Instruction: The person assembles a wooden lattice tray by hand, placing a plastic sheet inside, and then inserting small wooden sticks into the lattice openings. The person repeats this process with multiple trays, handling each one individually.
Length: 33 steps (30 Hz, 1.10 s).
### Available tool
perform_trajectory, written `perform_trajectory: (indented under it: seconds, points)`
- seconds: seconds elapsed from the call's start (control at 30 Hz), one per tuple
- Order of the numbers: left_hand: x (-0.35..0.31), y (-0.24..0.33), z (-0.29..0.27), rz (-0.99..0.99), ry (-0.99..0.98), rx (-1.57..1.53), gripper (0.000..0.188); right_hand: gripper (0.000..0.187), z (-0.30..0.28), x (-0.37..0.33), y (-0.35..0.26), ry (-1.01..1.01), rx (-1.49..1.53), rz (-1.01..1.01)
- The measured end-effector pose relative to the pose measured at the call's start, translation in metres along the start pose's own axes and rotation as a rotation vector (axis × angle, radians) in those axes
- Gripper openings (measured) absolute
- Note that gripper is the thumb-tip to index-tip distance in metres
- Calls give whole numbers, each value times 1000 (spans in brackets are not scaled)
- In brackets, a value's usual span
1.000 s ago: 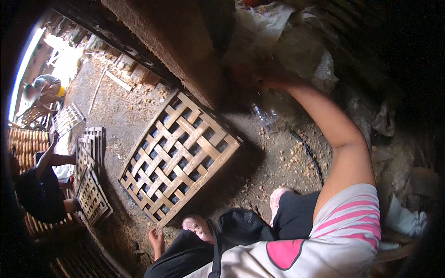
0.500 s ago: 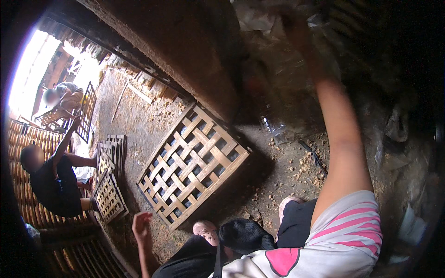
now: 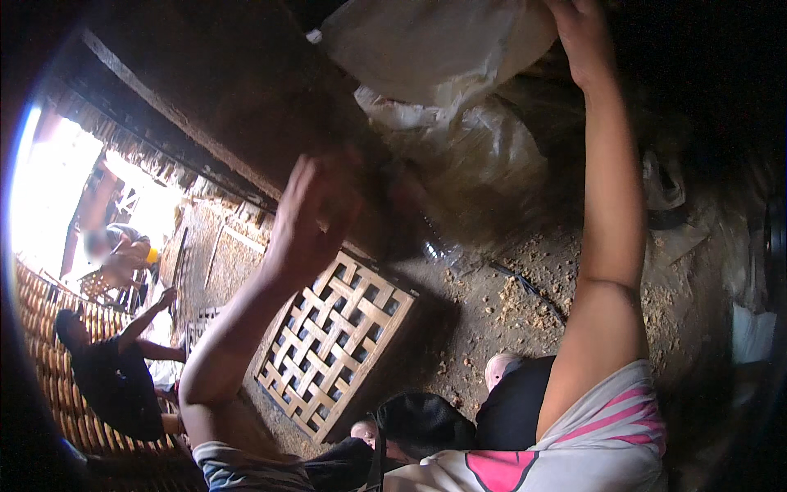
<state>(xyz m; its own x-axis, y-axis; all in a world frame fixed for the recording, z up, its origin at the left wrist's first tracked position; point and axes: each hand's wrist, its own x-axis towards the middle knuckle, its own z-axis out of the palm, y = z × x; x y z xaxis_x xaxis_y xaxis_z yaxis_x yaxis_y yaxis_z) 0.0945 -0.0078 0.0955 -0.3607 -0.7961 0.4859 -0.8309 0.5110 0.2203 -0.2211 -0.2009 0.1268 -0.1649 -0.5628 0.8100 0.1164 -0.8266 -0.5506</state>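
Observation:
At the top edge, my right hand (image 3: 584,41) is closed on a translucent plastic sheet (image 3: 443,49), its fingertips partly cut off by the frame. The sheet hangs out to the left, above more crumpled plastic (image 3: 484,156). My left hand (image 3: 311,225) is raised with its fingers stretched upward, holding nothing I can see; it is slightly smeared and partly in shadow. Below and beyond it on the floor lies a flat woven bamboo panel (image 3: 336,340) in a wooden frame, partly covered by my left forearm.
A dark, bulky structure (image 3: 221,82) fills the upper left. Pale crumbs (image 3: 525,316) and a black strap-like piece (image 3: 529,287) lie on the floor. Two people (image 3: 115,377) (image 3: 119,254) work at the left near a slatted bamboo wall (image 3: 37,328).
My left hand has risen from low beside the panel to chest-high in front. My right hand now lifts the plastic sheet, which has spread out at the top.

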Motion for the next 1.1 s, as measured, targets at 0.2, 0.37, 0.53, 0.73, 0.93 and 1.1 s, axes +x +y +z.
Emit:
perform_trajectory:
  seconds: [0.2, 0.37, 0.53, 0.73, 0.93, 1.1]
  points:
    - [152, 80, 24, 300, 730, 268, 45, 60, -9, -11, -58, -174, -14, 19]
    - [204, 106, 15, -143, 45, -121, 21, 67, 3, -21, -100, -30, 31, -58]
    - [245, 55, 15, 438, 171, 584, 18, 63, -17, -36, -62, 41, -1278, -585]
    - [249, 51, 24, 308, 166, -36, 20, 31, -81, -35, -10, -162, -1013, -109]
    - [270, 25, 57, 194, 405, 285, 36, 42, -102, -47, 30, -295, -459, 413]
    - [213, 149, 91, -300, 399, -14, 75, 46, -84, -44, 16, -292, -549, 318]
